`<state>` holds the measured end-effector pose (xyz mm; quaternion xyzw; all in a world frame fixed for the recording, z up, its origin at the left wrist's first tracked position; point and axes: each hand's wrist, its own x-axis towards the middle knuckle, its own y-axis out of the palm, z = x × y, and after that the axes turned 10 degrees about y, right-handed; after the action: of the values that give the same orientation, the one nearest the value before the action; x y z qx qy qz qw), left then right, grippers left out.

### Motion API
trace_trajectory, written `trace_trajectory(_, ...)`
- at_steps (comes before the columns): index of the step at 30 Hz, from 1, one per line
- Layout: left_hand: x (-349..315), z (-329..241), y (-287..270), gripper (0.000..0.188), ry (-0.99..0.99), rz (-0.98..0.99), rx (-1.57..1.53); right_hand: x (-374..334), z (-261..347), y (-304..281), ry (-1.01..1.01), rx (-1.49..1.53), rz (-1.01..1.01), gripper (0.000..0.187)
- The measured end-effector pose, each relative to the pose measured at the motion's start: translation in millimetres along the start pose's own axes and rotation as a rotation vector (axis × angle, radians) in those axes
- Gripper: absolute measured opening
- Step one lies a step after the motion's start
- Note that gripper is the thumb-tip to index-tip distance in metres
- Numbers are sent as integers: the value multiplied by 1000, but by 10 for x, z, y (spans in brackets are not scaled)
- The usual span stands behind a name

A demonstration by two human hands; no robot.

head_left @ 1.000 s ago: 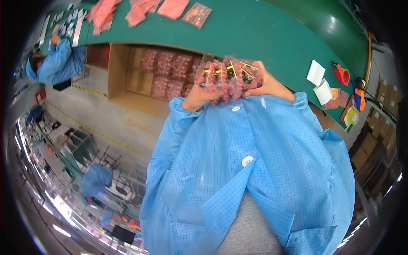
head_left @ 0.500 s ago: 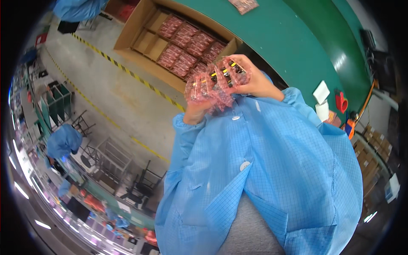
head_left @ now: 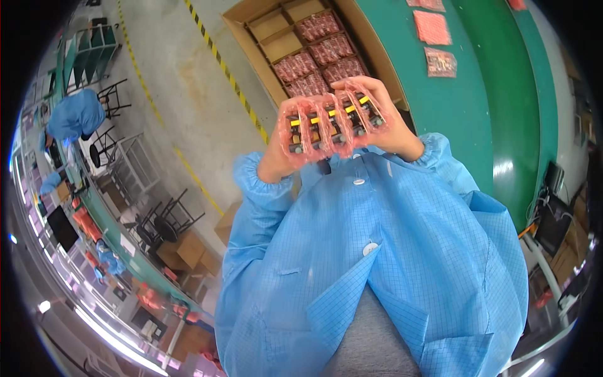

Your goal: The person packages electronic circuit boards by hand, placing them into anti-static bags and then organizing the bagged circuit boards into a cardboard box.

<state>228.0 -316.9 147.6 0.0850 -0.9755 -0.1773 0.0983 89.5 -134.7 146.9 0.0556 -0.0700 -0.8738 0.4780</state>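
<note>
Both hands (head_left: pixel 276 157) (head_left: pixel 399 136) have swung toward the carton (head_left: pixel 378 50), clasping wrapped parts (head_left: pixel 333 125).

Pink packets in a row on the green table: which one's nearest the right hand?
The lowest packet in the picture, brownish contents showing through; the middle packet and top packet lie farther from the right hand.

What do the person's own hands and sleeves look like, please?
The left hand and right hand are bare, with no gloves visible. Both arms wear loose, light blue sleeves with a fine, darker grid, ending in gathered cuffs at the wrists.
</note>
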Motion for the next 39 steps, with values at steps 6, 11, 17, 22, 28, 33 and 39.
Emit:
trace_trajectory(6, 512, -14, -59, 85, -63, 5, 220, 422, -37, -296, 37, 45, 43, 98)
trace_trajectory(11, 649, 425, -153, 77, -189, -436, 71, 798, -523, -498, 383, 174, -61, 91)
trace_trajectory(17, 711, 1366, -390, 54, -439, -862, -129, 988, -1618, -617, 736, 39, -151, 86)
trace_trajectory(22, 829, 1986, -865, 47, -566, -838, 120, 1481, -2359, -778, 852, 163, -89, 80)
trace_trajectory(28, 1122, 2745, -2064, 46, -501, -841, 361, 2498, -3319, -586, 767, -89, -280, 67)
trace_trajectory(33, 1547, 3255, -2759, 51, -437, -882, 528, 3051, -3834, -520, 715, -384, -369, 56)
trace_trajectory(39, 1475, 3672, -3247, 58, -594, -889, 848, 3156, -4157, -392, 741, -361, -302, 67)
